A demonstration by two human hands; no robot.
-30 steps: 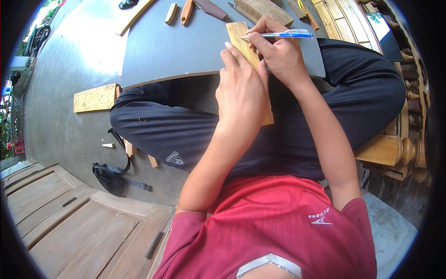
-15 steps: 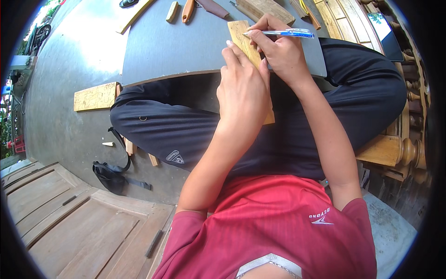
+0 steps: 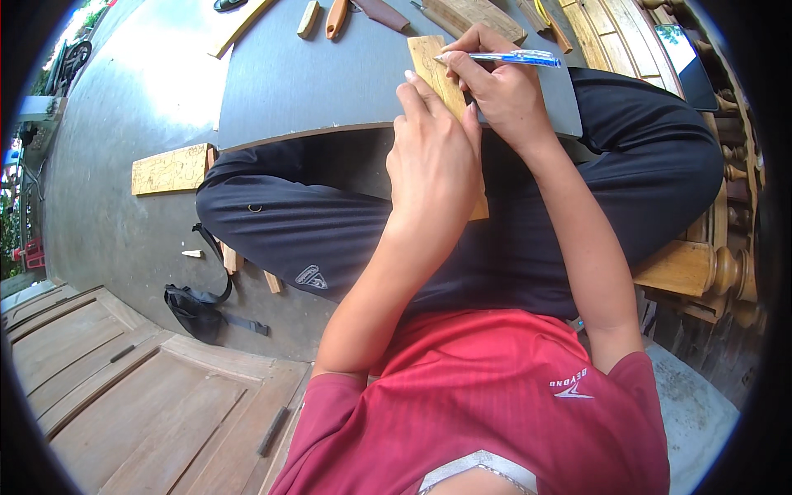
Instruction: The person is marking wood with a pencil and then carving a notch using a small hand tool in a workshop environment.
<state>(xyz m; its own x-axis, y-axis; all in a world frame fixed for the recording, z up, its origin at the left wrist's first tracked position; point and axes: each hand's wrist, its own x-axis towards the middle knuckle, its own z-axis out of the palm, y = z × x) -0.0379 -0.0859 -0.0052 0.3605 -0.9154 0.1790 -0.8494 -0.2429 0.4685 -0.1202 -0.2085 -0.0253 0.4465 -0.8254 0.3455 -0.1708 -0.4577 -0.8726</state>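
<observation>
My left hand [image 3: 431, 161] grips a narrow, light wooden plank [image 3: 425, 51], which extends from the grey board [image 3: 305, 95] over my lap. My fingers and thumb lie along the plank, covering part of it. My right hand [image 3: 507, 103] is closed on a clear and blue pen [image 3: 524, 58], its point at the plank's upper part, where faint drawn lines show.
Along the grey board's far side lie an orange-handled tool [image 3: 336, 18], a brown sheath [image 3: 381, 15] and wood blocks [image 3: 480, 18]. A patterned plank [image 3: 169, 169] and black bag [image 3: 190, 313] are at left. A dark tablet or phone [image 3: 689, 70] is at right.
Both hands, the pen and the plank have shifted slightly up and to the right. My grips look unchanged.
</observation>
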